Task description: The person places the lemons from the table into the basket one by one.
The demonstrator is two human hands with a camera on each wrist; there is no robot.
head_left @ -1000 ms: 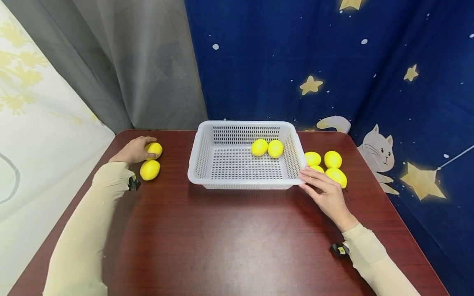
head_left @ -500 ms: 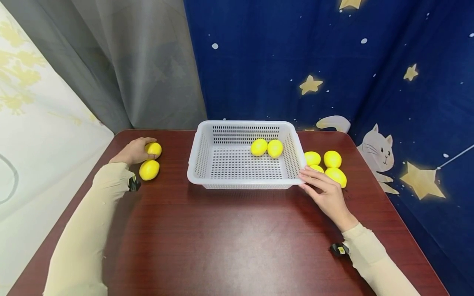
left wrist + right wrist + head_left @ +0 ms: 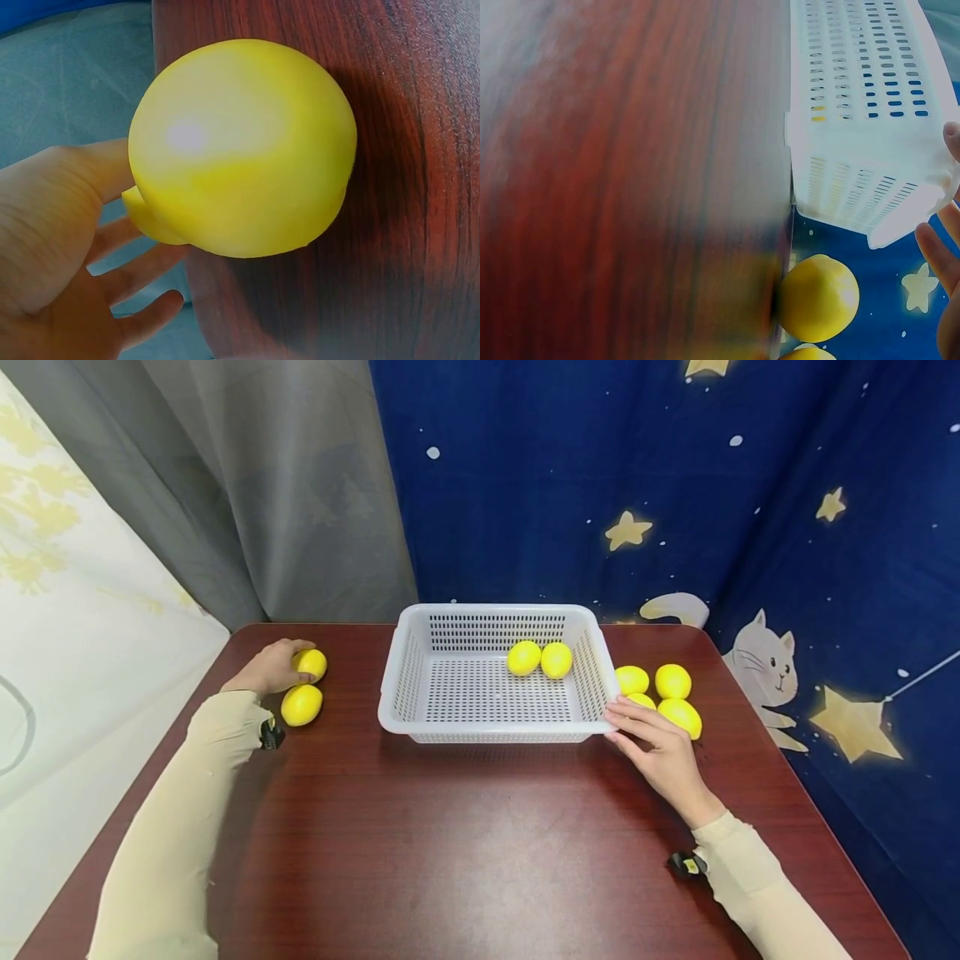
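Observation:
At the table's far left corner, my left hand (image 3: 264, 668) grips a yellow lemon (image 3: 313, 662) between thumb and fingers. A second lemon (image 3: 302, 705) lies just nearer to me, beside the thumb. In the left wrist view this nearer lemon (image 3: 244, 150) covers most of the gripped one, whose tip (image 3: 146, 217) shows below it. My right hand (image 3: 660, 758) holds the near right corner of a white slotted plastic basket (image 3: 495, 727), thumb under the rim and fingers along its side. Inside the basket, two lemons (image 3: 524, 658) sit side by side toward the right.
Several lemons (image 3: 673, 682) are grouped on the table right of the basket, partly behind my right hand. The dark red wooden table (image 3: 450, 843) ends at the back against a grey curtain (image 3: 322, 502) and a blue star-patterned curtain (image 3: 510, 485).
Both hands, the basket and the lemons keep their places. The whole head view has shifted only very slightly.

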